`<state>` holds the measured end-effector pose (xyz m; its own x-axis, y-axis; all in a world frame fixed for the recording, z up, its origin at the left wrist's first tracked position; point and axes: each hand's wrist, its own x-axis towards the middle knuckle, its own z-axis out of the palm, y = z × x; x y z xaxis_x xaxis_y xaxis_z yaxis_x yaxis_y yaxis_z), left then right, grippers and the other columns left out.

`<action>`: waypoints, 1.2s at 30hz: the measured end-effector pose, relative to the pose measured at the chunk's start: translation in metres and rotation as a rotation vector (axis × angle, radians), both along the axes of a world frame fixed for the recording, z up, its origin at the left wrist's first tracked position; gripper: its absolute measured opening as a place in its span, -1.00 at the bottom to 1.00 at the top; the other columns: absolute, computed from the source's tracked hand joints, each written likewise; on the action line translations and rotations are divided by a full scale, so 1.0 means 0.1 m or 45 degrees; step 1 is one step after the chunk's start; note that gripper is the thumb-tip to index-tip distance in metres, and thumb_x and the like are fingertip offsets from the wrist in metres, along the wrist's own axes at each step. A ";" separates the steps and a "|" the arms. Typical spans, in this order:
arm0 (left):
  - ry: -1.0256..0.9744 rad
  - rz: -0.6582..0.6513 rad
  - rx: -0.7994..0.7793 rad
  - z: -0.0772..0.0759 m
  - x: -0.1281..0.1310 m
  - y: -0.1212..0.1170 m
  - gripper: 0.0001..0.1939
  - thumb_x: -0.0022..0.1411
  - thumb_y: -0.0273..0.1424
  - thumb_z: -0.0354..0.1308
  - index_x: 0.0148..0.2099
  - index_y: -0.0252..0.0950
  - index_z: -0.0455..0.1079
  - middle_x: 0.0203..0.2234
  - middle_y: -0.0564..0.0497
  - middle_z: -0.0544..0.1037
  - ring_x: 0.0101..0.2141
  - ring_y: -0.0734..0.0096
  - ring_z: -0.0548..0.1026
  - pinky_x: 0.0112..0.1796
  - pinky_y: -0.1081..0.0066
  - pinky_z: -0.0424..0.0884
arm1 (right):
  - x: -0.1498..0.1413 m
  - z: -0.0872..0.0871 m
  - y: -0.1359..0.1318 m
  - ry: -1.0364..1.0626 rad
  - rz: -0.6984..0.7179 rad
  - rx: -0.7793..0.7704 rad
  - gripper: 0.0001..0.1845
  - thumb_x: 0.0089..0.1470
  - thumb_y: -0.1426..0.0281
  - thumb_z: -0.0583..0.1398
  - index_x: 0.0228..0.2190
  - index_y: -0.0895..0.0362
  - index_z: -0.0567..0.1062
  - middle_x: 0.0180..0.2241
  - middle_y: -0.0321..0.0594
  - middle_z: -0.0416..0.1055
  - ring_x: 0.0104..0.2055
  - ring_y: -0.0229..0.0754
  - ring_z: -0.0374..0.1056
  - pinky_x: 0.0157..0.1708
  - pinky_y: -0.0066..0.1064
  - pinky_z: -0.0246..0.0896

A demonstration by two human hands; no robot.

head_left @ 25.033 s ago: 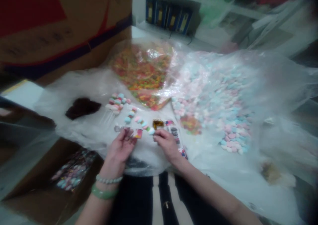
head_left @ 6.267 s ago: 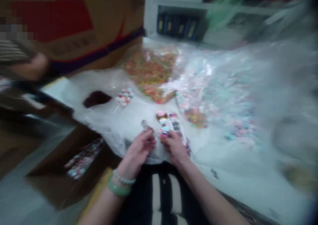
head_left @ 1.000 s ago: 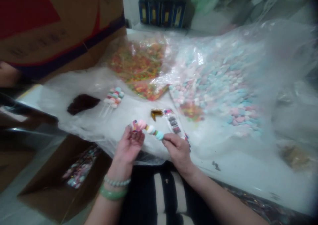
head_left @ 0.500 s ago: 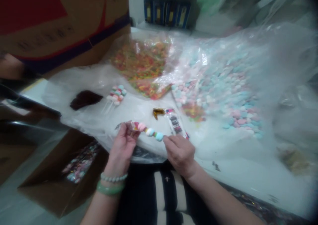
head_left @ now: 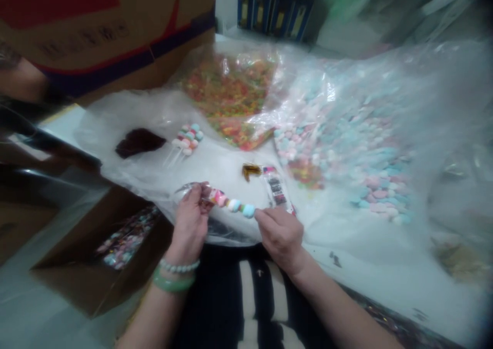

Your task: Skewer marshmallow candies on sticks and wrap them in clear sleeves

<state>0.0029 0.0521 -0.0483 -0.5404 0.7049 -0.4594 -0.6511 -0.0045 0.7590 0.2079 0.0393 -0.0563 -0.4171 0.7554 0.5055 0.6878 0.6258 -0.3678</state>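
Note:
A skewer of pastel candy (head_left: 233, 205), pink, white and blue pieces with small coloured bits between, stretches between my two hands above the plastic sheet. Its blue end is toward my right hand (head_left: 280, 232), whose fingers pinch the stick. My left hand (head_left: 192, 218) grips a small clear wrapper (head_left: 187, 187) that surrounds the pink end. Just beyond my right hand lie printed wrappers (head_left: 276, 188) and a bunch of gold twist ties (head_left: 251, 171). Several finished candy skewers (head_left: 188, 139) rest farther left, beside a dark reddish-brown item (head_left: 139, 143) that I cannot make out.
Large clear bags hold orange-green gummies (head_left: 231, 89) and pastel marshmallows (head_left: 379, 184) at the back and right. An open carton (head_left: 69, 272) with wrapped candy stands lower left. A big cardboard box (head_left: 154, 20) is behind it. Another person's arm (head_left: 23, 81) shows at the left edge.
The candy's pink end sits slightly deeper in the wrapper at my left hand. The whole view has shifted a little, and both hands keep their grips.

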 end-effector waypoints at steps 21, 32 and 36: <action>-0.215 -0.194 -0.049 -0.05 0.10 -0.02 -0.89 0.25 -0.52 0.15 -0.34 -0.40 0.47 -0.45 -0.07 0.58 -0.40 0.33 0.58 -0.35 0.39 0.56 | -0.13 0.00 0.03 0.345 -0.019 -0.983 -0.84 0.01 0.46 0.14 -0.51 0.06 0.50 -0.59 -0.35 0.44 -0.52 -0.27 0.33 -0.47 -0.48 0.08; -0.291 -0.331 -0.090 0.00 0.21 -0.04 -0.92 0.23 -0.50 0.17 -0.24 -0.43 0.47 -0.37 -0.17 0.60 -0.31 0.22 0.60 -0.27 0.27 0.57 | -0.15 -0.06 -0.03 0.247 0.007 -0.646 -0.80 0.07 0.50 0.10 -0.49 0.10 0.49 -0.54 -0.29 0.44 -0.46 -0.26 0.30 -0.43 -0.44 0.04; -0.291 -0.317 -0.174 0.00 0.21 -0.03 -0.90 0.25 -0.47 0.16 -0.22 -0.42 0.45 -0.34 -0.20 0.59 -0.31 0.20 0.60 -0.30 0.27 0.57 | -0.14 -0.06 -0.08 -0.099 0.064 -0.174 -0.75 0.12 0.56 0.07 -0.50 0.13 0.47 -0.54 -0.24 0.38 -0.50 -0.26 0.19 -0.47 -0.38 -0.11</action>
<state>0.0239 0.0493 -0.0484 -0.2324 0.7256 -0.6477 -0.7725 0.2668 0.5762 0.1943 0.0310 -0.0619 -0.4902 0.7919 0.3643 0.6864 0.6083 -0.3986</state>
